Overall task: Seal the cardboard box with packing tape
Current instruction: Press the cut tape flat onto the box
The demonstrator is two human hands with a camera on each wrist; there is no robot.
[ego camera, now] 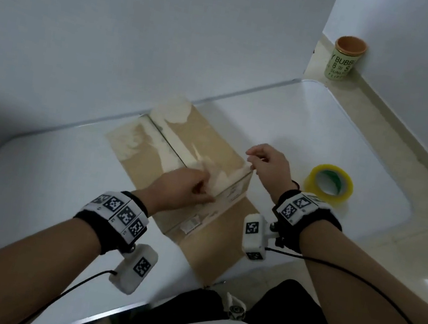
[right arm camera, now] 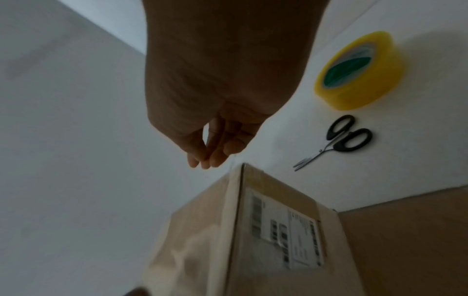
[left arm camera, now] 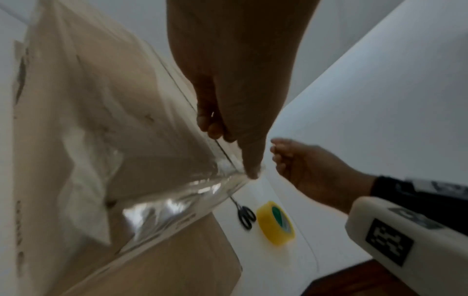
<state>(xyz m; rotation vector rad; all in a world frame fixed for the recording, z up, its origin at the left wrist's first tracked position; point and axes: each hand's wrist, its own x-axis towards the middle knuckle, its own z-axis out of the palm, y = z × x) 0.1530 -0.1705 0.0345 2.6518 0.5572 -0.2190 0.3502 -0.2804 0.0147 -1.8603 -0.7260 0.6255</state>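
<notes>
A brown cardboard box (ego camera: 206, 132) lies on the white table (ego camera: 325, 123) with its top flaps closed. Clear shiny tape (left arm camera: 177, 202) runs along the seam and folds over the near right edge. My left hand (ego camera: 197, 187) rests on the box top at that edge; its straight index finger (left arm camera: 250, 170) presses the tape down at the corner while the other fingers curl. My right hand (ego camera: 260, 161) hovers just off the box's right corner, fingers loosely bunched (right arm camera: 205, 160), with nothing seen in them. The yellow tape roll (ego camera: 325, 197) lies right of the box.
Black-handled scissors (right arm camera: 335, 146) lie on the table between the box and the tape roll (right arm camera: 367, 90). A loose cardboard flap (ego camera: 210, 248) spreads toward me. White walls stand close behind the box. A green cup (ego camera: 345, 59) sits on the floor at the far right.
</notes>
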